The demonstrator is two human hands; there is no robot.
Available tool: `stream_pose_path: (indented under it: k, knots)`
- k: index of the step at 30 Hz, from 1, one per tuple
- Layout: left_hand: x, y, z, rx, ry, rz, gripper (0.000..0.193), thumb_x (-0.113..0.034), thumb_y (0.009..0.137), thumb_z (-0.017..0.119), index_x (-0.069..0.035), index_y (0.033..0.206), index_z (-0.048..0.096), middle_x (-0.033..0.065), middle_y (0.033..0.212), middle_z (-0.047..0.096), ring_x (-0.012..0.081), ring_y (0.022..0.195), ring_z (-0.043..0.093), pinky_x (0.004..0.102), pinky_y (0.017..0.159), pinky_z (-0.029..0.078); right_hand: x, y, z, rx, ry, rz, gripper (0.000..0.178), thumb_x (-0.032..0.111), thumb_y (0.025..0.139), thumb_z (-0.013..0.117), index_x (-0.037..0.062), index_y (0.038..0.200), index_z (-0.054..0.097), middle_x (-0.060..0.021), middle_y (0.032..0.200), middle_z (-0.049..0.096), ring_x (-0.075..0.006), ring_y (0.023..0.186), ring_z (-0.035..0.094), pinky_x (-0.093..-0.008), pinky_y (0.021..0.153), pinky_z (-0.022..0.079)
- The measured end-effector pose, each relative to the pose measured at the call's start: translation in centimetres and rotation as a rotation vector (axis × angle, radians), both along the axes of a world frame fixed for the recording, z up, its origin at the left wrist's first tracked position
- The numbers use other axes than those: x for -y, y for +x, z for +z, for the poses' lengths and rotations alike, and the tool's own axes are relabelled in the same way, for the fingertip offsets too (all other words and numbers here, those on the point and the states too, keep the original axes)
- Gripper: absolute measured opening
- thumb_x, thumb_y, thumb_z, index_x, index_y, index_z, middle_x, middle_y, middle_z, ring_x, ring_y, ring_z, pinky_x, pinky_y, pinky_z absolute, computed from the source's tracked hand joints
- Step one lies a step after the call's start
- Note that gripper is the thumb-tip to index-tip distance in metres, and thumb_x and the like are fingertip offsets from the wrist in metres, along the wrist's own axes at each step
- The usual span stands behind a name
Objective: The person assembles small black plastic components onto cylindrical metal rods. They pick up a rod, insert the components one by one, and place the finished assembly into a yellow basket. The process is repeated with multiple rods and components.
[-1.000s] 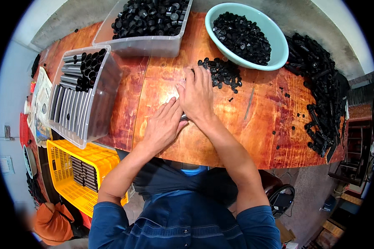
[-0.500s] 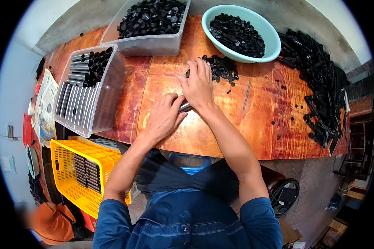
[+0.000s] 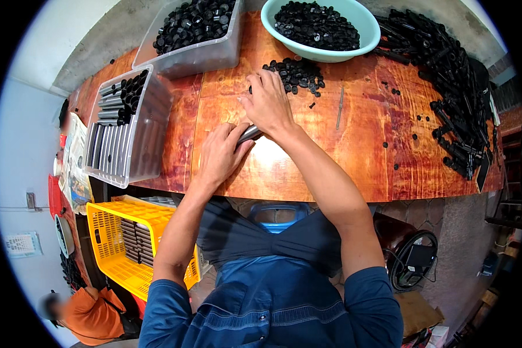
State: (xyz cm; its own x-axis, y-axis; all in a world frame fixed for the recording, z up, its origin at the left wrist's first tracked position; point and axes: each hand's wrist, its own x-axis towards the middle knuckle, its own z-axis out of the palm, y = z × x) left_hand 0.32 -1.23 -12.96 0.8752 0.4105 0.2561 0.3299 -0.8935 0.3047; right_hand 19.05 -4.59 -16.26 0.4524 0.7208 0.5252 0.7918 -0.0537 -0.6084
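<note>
Left hand [image 3: 219, 152]: at eight o'clock from the metallic tube [image 3: 250, 133], thumb and curled fingers being pressed around its near end. Tube: being held over the table [image 3: 330, 165], far end being hidden by the right wrist; against rolling, a firm thumb-to-finger hold is being advised. Right hand [image 3: 268, 105]: at one o'clock; fingers being bent downward; whether anything is being pinched cannot be told. Loose black pieces [image 3: 299, 74]: at one o'clock, just beyond; light fingertip contact is being advised, lest they be scattered. Pale green bowl [image 3: 325, 56]: at one o'clock, farther, more black pieces being contained.
</note>
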Motion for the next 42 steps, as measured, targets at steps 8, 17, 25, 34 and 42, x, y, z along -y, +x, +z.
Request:
stream_pose_path:
  k: [8, 17, 25, 34, 42]
  knots:
    - [0.7, 0.4, -0.3, 0.104, 0.018, -0.004, 0.041, -0.018, 0.087, 0.08, -0.005, 0.123, 0.066, 0.0152, 0.106, 0.064, 0.0356, 0.099, 0.065, 0.045, 0.085, 0.053, 0.1, 1.0, 0.5, -0.115, 0.094, 0.025, 0.041, 0.022, 0.088, 0.076, -0.0011, 0.119, 0.064, -0.0161, 0.124, 0.06, -0.036, 0.119, 0.055, -0.0472, 0.107, 0.043]
    - [1.1, 1.1, -0.1, 0.094, -0.041, -0.01, 0.038, -0.016, 0.087, 0.08, -0.002, 0.119, 0.065, 0.0162, 0.105, 0.063, 0.0362, 0.097, 0.064, 0.0452, 0.085, 0.053, 0.1, 1.5, 0.3, -0.114, 0.142, -0.023, 0.023, 0.017, 0.091, 0.073, 0.0043, 0.11, 0.069, -0.0125, 0.113, 0.068, -0.0343, 0.112, 0.064, -0.0465, 0.101, 0.045]
    - [1.6, 1.8, 0.4, 0.057, 0.045, 0.011, 0.035, -0.017, 0.09, 0.075, -0.003, 0.12, 0.063, 0.0156, 0.1, 0.063, 0.0342, 0.096, 0.065, 0.0449, 0.083, 0.054, 0.2, 2.0, 0.6, -0.174, 0.202, -0.031, 0.014, 0.014, 0.092, 0.07, 0.0055, 0.103, 0.07, -0.0105, 0.104, 0.07, -0.0338, 0.102, 0.065, -0.0455, 0.097, 0.047]
    - [0.5, 1.6, -0.6, 0.115, -0.151, 0.07, 0.035, -0.017, 0.094, 0.072, -0.001, 0.125, 0.063, 0.02, 0.104, 0.065, 0.0403, 0.096, 0.066, 0.0474, 0.084, 0.054, 0.3, 2.0, 1.0, -0.344, 0.216, -0.045, 0.01, 0.014, 0.093, 0.07, 0.0055, 0.099, 0.071, -0.0102, 0.102, 0.071, -0.0353, 0.101, 0.065, -0.0448, 0.093, 0.049]
    - [-1.5, 1.0, 0.9, 0.584, -1.597, 0.316, 0.027, -0.023, 0.108, 0.059, 0.0, 0.121, 0.064, 0.0093, 0.083, 0.066, 0.0169, 0.07, 0.065, 0.0323, 0.067, 0.058, 1.2, 1.9, 3.4, -0.957, 0.103, 0.368, 0.009, 0.009, 0.094, 0.073, 0.0021, 0.099, 0.071, -0.0027, 0.087, 0.069, -0.0107, 0.074, 0.065, -0.0269, 0.068, 0.052]
